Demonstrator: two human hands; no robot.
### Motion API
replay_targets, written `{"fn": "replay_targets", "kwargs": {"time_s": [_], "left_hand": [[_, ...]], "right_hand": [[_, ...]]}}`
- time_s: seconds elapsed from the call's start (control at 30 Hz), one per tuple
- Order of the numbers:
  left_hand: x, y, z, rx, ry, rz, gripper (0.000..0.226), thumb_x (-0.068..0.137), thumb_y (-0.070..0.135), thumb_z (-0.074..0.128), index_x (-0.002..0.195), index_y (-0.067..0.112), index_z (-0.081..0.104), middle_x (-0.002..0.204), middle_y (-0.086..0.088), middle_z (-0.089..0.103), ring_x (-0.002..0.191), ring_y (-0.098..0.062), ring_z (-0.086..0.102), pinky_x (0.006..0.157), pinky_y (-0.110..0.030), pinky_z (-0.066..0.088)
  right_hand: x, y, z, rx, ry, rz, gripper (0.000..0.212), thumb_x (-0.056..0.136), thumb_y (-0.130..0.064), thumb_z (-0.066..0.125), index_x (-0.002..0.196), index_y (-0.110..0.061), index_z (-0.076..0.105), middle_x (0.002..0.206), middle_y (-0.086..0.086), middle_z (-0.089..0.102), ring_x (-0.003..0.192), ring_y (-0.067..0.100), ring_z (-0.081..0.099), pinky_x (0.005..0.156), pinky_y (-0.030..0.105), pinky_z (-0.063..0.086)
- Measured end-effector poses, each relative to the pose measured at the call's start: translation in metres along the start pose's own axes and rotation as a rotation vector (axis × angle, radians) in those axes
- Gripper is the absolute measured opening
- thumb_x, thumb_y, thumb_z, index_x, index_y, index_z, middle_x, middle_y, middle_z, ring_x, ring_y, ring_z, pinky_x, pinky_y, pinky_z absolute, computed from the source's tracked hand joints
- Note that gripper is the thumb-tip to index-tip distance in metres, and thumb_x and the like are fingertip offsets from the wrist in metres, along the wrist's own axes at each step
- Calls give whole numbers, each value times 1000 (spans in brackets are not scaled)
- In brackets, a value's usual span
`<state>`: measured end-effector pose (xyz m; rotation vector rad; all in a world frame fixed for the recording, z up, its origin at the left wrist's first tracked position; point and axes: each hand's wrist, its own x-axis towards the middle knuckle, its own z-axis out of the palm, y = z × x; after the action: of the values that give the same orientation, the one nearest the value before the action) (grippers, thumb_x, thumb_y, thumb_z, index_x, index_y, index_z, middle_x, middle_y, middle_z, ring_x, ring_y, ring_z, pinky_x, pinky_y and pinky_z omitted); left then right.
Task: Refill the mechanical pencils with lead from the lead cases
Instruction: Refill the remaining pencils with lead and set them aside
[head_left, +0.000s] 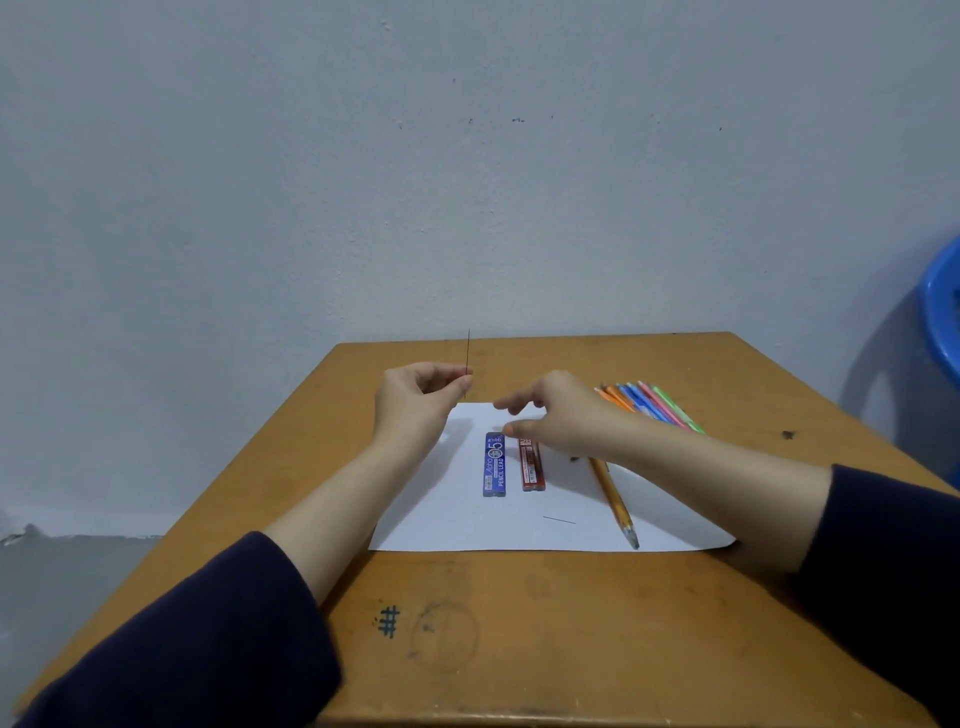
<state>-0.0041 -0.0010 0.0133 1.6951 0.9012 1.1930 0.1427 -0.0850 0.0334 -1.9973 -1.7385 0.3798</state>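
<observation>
Wooden counter set against a pale wall, with a white sheet of paper lying across its middle, nearer the far edge than the near one. Left hand: raised above the sheet's far left corner, fingers curled, thumb and forefinger pinching a single thin lead that stands upright, most of its length above the fingertips. Right hand: held over the far part of the sheet, fingers loose and slightly spread, thumb pointing towards the left hand; nothing is seen in its grasp, and whether the thumb touches the case beneath cannot be determined. Blue lead case and red lead case: flat on the sheet, side by side and parallel, long axes running from far edge to near edge, the red one's far end partly under the right hand. Yellow mechanical pencil: lying on the sheet just right of the red case, tip towards the near edge, its far end hidden by the right forearm. A second loose lead lies on the sheet between the cases and the sheet's near edge. A bunch of coloured mechanical pencils, orange, blue, pink and green, rests on the bare counter near the far right corner. A hash mark is inked on the counter near the near edge. Both forearms wear dark sleeves pushed back.
</observation>
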Motion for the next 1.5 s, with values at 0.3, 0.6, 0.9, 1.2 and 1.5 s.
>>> {"fn": "replay_targets", "kwargs": {"time_s": [0.3,0.6,0.9,1.2,1.5], "left_hand": [[-8,5,3,16,-49,-49,8,85,18,71,84,26,73,79,4,71,70,-6,59,62,-20,43],[-22,13,14,-21,-156,-62,8,84,11,71,87,18,73,78,2,71,61,4,59,51,-8,41],[-27,16,18,-11,-197,-36,7,85,8,70,89,13,73,70,8,70,58,8,60,50,-6,40],[-29,16,19,66,-222,1,9,83,12,73,84,20,76,73,10,73,66,7,62,55,-5,42],[-27,16,18,345,-182,144,9,86,22,69,87,29,75,77,22,64,78,0,57,59,-13,38]], "right_hand": [[-42,28,-20,-50,150,25,43,87,-30,65,129,-28,58,94,-17,53,75,-1,46,61,8,31],[-58,42,-14,-64,137,118,66,82,-37,70,140,-22,45,90,-7,55,64,3,45,49,14,29],[-59,41,-6,-91,116,178,57,83,-29,65,136,-14,50,77,3,65,73,16,61,63,31,47],[-61,45,-12,-105,120,240,33,82,-22,66,113,-14,70,81,-2,67,73,12,60,63,26,53],[-64,50,-16,59,214,135,15,82,-24,65,93,-33,66,74,-15,64,65,5,57,61,21,46]]}}
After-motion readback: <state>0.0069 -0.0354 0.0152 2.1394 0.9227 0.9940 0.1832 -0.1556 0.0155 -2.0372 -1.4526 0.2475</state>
